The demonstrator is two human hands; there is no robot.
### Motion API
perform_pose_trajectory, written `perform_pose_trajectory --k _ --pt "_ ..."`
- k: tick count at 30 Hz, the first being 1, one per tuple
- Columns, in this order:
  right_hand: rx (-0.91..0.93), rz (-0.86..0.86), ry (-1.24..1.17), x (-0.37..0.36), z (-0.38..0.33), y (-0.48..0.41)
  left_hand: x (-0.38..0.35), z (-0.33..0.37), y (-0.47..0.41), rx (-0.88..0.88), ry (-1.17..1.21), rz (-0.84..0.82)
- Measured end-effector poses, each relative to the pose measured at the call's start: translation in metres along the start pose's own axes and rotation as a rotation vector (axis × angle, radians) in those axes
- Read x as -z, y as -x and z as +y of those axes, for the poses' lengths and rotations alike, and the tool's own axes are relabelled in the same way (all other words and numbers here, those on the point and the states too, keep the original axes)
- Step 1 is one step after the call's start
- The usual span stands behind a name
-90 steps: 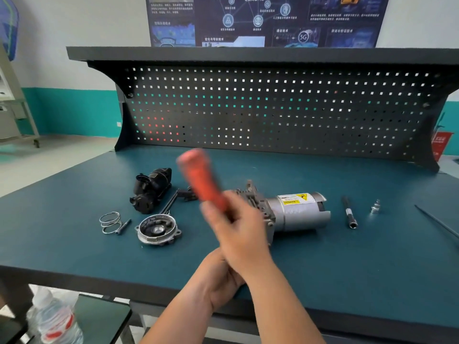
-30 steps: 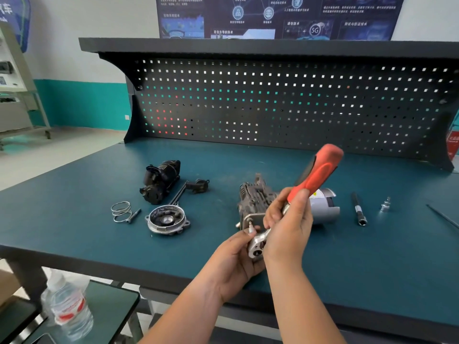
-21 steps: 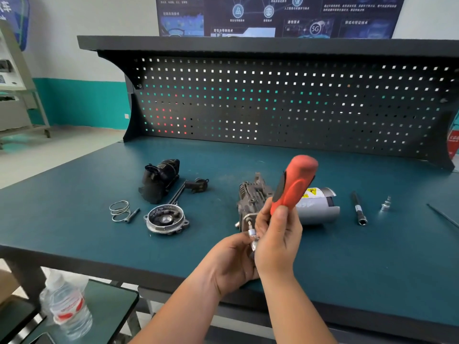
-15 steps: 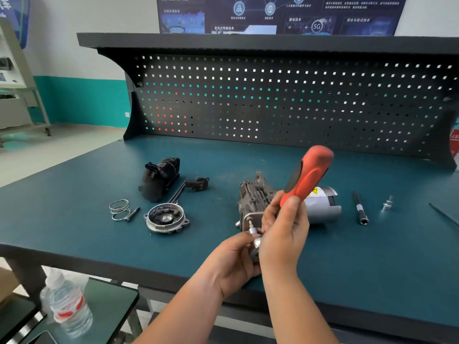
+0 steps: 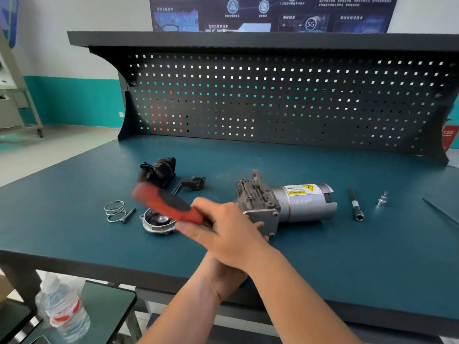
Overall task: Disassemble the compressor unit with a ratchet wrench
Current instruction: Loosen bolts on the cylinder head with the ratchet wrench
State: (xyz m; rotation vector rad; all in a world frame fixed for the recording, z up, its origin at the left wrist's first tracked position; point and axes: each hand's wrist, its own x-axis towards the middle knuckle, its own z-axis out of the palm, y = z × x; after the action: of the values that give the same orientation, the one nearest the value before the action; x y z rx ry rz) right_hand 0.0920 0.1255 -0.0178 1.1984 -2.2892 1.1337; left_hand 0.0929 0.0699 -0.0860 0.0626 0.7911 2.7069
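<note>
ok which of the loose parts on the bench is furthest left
The coiled wire spring. It lies left of the small dark bolt beside it, and further left than the round silver cover and the black housing.

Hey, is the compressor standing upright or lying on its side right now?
Lying on its side: the compressor unit rests lengthwise on the workbench, with its yellow warning label facing up.
</note>
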Motion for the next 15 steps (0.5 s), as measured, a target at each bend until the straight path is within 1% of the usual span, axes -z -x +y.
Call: perform_pose_trajectory --k 1,2,3,5,7,9,10,11,12,14,15 --pt "0.020 -0.008 0.019 -0.001 0.001 0.001 0.001 -0.001 -0.001 -0.014 0.028 0.003" --pt "0.031 0.044 -0.012 -0.001 0.002 0.003 0.002 -0.001 -0.001 -0.018 0.023 0.000" --pt "0.016 0.146 -0.108 0.000 0.001 0.005 0.000 -0.001 -0.001 -0.010 -0.016 -0.002" --pt "-0.086 0.457 -0.433 0.001 -0.002 0.010 -0.003 0.000 -0.002 0.026 -0.118 0.006" --pt "-0.169 0.802 -0.739 0.003 -0.004 0.015 -0.003 0.001 -0.003 0.065 -0.135 0.049" --pt "-0.256 1.109 -0.932 0.007 -0.003 0.019 -0.003 0.001 -0.005 0.082 -0.114 0.064" --pt "-0.323 1.231 -1.038 0.012 -0.001 0.021 -0.004 0.000 -0.006 0.082 -0.101 0.064" --pt "-0.396 1.311 -1.136 0.017 0.002 0.022 -0.005 0.000 -0.006 0.070 -0.096 0.061" --pt "-0.454 1.349 -1.197 0.022 0.006 0.024 -0.005 -0.001 -0.006 0.062 -0.104 0.066" --pt "-0.496 1.319 -1.175 0.025 0.012 0.023 -0.004 -0.002 -0.006 0.055 -0.135 0.064" --pt "-0.458 1.250 -1.114 0.025 0.014 0.021 -0.004 -0.001 -0.005 0.056 -0.147 0.055"
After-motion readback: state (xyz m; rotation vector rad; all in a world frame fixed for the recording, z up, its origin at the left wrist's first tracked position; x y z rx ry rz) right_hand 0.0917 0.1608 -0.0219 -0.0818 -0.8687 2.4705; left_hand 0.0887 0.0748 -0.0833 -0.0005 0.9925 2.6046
